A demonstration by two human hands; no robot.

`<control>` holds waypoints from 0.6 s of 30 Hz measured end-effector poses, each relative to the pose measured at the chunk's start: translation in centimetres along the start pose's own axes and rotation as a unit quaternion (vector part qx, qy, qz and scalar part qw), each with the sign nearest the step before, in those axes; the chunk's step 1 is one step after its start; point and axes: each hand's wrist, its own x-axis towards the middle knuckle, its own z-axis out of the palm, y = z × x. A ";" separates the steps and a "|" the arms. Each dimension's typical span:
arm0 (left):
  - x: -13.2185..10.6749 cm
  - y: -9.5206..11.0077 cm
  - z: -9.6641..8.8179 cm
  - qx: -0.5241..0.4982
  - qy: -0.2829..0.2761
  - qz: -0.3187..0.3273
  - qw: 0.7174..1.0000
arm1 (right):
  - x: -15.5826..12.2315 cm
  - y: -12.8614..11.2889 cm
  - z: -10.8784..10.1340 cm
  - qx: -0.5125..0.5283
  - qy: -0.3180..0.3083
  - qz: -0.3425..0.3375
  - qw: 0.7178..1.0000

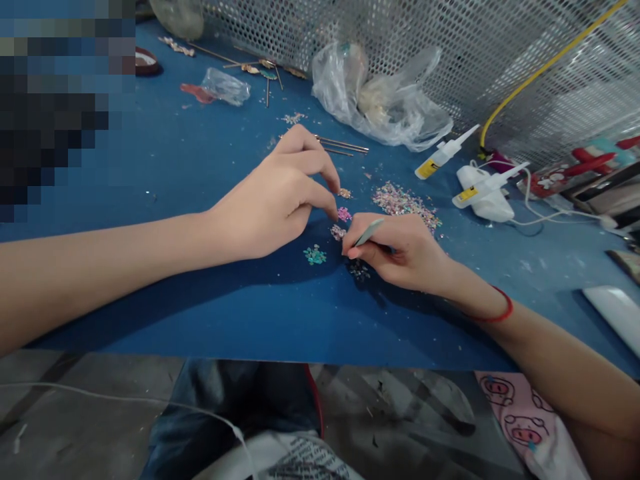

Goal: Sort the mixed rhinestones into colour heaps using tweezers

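My right hand (400, 252) is closed around a slim pale green tool, apparently tweezers (370, 231); only the upper end shows and its tip is hidden. Beneath that hand lies a pile of dark chips (359, 269). My left hand (295, 183) is palm down with bent fingers apart, the fingertips close to a magenta pile (344, 214) and an orange-tan one (345, 193). No object shows in it; its thumb is partly hidden. Between the hands are a pale pinkish pile (338, 232) and, nearer me, a teal pile (315, 255) of tiny chips.
A larger mixed heap of chips (407, 205) lies beyond my right hand. Behind it are two glue bottles (434, 162), a white cable device (487, 193) and a clear plastic bag (380, 100). Metal sticks (343, 145) lie farther back, before a perforated metal panel (270, 30).
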 end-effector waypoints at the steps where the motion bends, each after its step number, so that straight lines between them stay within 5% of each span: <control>1: 0.0 0.0 0.0 -0.002 0.000 0.002 1.000 | 0.0 0.0 0.0 -0.001 -0.001 0.007 1.000; 18: 0.0 -0.1 0.1 -0.055 -0.006 -0.009 0.998 | 0.2 -0.5 0.1 0.000 0.027 0.046 0.999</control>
